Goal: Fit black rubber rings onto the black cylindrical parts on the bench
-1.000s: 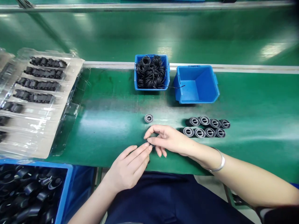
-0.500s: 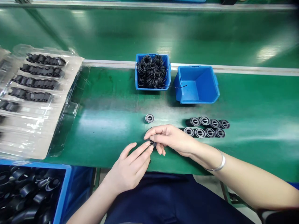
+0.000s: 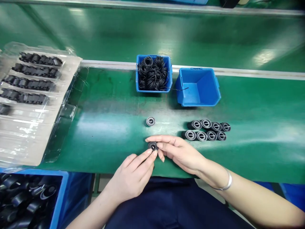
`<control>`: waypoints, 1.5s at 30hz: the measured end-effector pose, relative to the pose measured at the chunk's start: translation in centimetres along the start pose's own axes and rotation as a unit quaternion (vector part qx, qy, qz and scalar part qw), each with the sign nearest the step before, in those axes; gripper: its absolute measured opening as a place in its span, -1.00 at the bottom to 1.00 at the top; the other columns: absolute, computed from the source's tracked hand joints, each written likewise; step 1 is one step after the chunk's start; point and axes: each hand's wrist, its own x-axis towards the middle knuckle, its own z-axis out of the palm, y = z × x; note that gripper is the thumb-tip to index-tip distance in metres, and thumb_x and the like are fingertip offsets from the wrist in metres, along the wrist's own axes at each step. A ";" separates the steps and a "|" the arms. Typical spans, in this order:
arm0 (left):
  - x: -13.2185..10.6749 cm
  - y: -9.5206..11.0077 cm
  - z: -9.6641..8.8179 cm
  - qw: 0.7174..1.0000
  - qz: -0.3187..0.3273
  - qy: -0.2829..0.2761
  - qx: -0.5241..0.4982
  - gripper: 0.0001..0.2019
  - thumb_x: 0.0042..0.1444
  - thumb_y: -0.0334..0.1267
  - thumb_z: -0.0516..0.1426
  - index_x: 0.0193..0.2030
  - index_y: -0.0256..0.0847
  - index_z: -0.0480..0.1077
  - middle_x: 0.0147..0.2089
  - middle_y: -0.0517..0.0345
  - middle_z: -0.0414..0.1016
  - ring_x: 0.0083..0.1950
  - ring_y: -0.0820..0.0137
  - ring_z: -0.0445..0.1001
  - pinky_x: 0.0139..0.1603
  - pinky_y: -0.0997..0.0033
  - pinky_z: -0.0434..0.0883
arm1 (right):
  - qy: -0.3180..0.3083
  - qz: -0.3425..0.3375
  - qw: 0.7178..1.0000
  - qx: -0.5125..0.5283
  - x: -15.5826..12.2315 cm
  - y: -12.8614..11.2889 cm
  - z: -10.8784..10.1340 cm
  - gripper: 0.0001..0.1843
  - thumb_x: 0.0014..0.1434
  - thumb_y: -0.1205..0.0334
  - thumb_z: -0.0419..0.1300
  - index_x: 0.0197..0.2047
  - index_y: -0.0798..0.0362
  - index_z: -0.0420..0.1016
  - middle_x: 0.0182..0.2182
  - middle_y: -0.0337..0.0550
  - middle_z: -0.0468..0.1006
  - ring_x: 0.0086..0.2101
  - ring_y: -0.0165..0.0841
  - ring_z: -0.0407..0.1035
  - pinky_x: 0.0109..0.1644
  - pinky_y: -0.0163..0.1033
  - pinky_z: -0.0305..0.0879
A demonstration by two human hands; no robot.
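Observation:
Both hands meet over the front of the green table. My right hand pinches a small black round cap between thumb and fingers, just above the surface. The fingertips of my left hand press against the same cap from below, fingers together. One loose cap stands a little behind the hands. Two rows of several finished caps lie to the right of my right hand.
A blue bin of black rubber rings and an empty blue bin stand at the back. Clear plastic trays with rows of black parts lie at the left. A blue crate of black caps sits at the lower left.
The cap has turned so its face shows between the fingertips. My right hand's fingers have flattened and shifted slightly lower. The view has drifted a little.

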 end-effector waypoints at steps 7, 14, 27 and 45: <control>0.3 0.2 0.3 1.000 -0.005 -0.012 0.003 -0.75 0.35 -0.45 0.01 -0.01 -0.30 0.51 0.34 0.02 0.38 0.39 0.06 0.27 0.25 0.05 0.17 | -0.043 0.026 0.999 0.008 0.6 -0.8 -0.4 -0.62 0.30 0.12 0.24 0.10 0.17 0.55 -0.46 -0.17 0.48 -0.46 -0.46 0.37 -0.42 -0.37 0.34; 0.4 0.2 0.6 1.000 -0.009 -0.008 0.012 -0.78 0.34 -0.43 0.06 -0.03 -0.25 0.52 0.37 0.09 0.33 0.39 0.18 0.27 0.14 0.21 0.26 | -0.023 0.023 0.997 -0.069 1.3 -0.7 -0.1 -0.65 0.31 0.03 0.24 -0.04 0.16 0.53 -0.65 -0.34 0.37 -0.68 -0.56 0.24 -0.68 -0.53 0.14; 0.7 0.3 0.8 1.000 -0.011 0.022 0.017 -0.73 0.34 -0.48 0.01 0.02 -0.34 0.50 0.34 0.01 0.36 0.37 0.21 0.31 0.15 0.21 0.28 | -0.057 0.016 0.998 0.000 1.1 -0.6 -0.5 -0.64 0.37 0.10 0.14 0.07 0.20 0.47 -0.45 -0.10 0.56 -0.45 -0.34 0.53 -0.42 -0.29 0.52; 0.6 0.8 1.2 0.999 -0.041 0.028 0.021 -0.78 0.33 -0.46 0.07 0.00 -0.25 0.52 0.34 0.08 0.37 0.37 0.26 0.32 0.11 0.23 0.24 | -0.080 0.023 0.995 0.047 1.5 -1.4 -0.8 -0.76 0.40 0.22 0.11 0.09 0.07 0.27 0.10 0.06 0.47 -0.46 -0.42 0.53 -0.43 -0.25 0.52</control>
